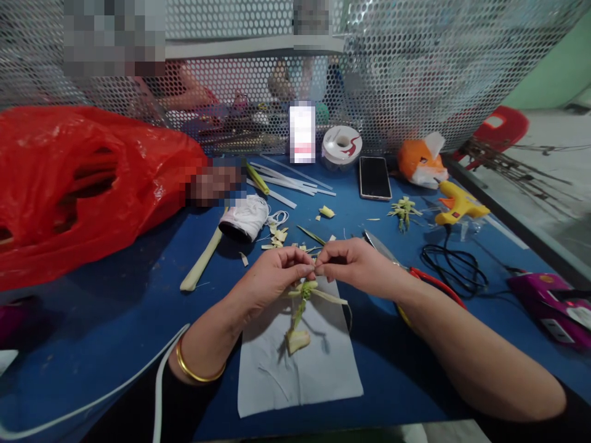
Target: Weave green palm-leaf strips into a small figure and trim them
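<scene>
Above a white paper sheet (268,381), my left hand (279,271) and my right hand (353,263) meet with their fingertips pinched together. Just under the left fingers hangs a small green-and-yellow piece made of plant strips (305,290), with a strip sticking out to the right and a stem pointing down. What the right fingertips pinch is too small to make out. A pale yellow chunk of plant (298,340) is below the stem, over the paper. Behind my hands are plant scraps (278,235). Scissors with red handles (436,284) lie partly under my right forearm.
A red plastic bag (152,178) fills the left side. Further back are a white thread spool (247,218), pale strips (286,181), a ribbon roll (341,146) and two phones (375,178). At right are a similar plant figure (405,212), yellow glue gun (459,204) and black cable (455,271).
</scene>
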A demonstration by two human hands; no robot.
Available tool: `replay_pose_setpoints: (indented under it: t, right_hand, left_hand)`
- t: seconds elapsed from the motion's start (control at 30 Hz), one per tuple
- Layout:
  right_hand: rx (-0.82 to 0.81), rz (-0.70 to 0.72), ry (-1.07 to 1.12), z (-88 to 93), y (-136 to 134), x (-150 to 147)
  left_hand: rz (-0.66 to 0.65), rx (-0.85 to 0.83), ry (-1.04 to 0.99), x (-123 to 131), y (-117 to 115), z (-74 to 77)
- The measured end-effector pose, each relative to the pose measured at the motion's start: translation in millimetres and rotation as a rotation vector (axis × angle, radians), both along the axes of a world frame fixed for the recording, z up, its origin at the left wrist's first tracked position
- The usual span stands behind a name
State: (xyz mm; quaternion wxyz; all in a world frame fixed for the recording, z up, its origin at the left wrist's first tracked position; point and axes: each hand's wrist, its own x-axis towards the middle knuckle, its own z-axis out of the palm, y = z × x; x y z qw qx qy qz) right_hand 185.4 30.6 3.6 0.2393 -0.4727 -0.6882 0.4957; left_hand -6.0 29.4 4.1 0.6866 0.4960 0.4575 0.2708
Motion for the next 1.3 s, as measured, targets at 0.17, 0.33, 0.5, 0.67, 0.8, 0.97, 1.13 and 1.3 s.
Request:
replay_pose_setpoints:
  t: [0.17,0.33,0.5,0.67,0.8,0.97,1.13,1.3]
  right_hand:
    - [0.079,-0.013,-0.013,-1.0,-1.6,-1.7]
    - [0.133,0.001,0.025,0.6,-2.3,-2.3]
    - [0.319,0.073,-0.009,4.3,-3.8,-2.0]
    - [0.444,0.122,-0.092,7.0,-5.5,-1.3]
    - [0.523,0.162,-0.171,9.2,-7.0,-0.8]
    - [0.541,0.199,-0.199,9.5,-7.4,0.0]
    - [0.525,0.191,-0.197,10.2,-7.9,-0.3]
    - [0.424,0.178,-0.211,12.6,-5.9,1.3]
  left_hand:
    - [-0.003,0.020,0.012,-0.2,0.8,-1.1]
    - [0.034,0.016,0.037,0.2,0.9,-0.3]
    - [0.073,0.020,0.036,-1.5,2.7,-4.1]
    - [0.115,0.031,0.058,-1.8,2.7,-5.3]
    - [0.151,0.027,0.068,-0.5,1.1,-2.9]
    - [0.165,0.045,0.088,0.8,0.3,-0.9]
    - [0.145,0.088,0.085,0.3,1.0,-0.7]
    - [0.104,0.136,0.107,-0.1,2.4,-0.1]
